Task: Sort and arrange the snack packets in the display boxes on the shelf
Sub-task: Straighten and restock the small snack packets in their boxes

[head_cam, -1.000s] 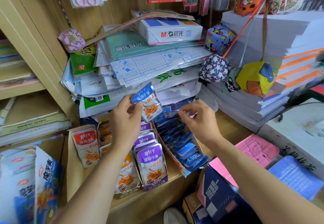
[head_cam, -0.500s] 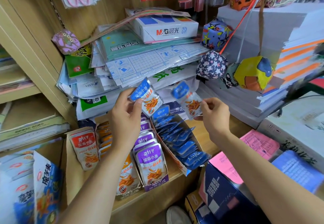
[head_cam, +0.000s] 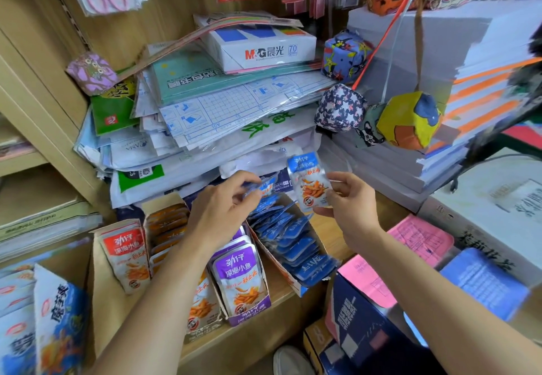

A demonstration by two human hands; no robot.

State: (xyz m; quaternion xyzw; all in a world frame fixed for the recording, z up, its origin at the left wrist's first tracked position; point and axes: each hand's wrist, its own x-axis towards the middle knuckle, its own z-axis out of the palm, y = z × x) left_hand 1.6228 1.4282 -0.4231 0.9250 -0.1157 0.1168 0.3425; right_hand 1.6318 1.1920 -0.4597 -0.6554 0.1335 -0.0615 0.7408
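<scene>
Left hand [head_cam: 224, 213] pinches a blue packet [head_cam: 265, 188] above the box [head_cam: 295, 285]; right hand [head_cam: 353, 209] pinches an upright packet [head_cam: 308, 182]; stacked papers [head_cam: 211, 116] crowd just behind.

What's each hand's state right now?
Left hand: pinches a half-hidden blue packet.
Right hand: holds an upright blue packet.
</scene>
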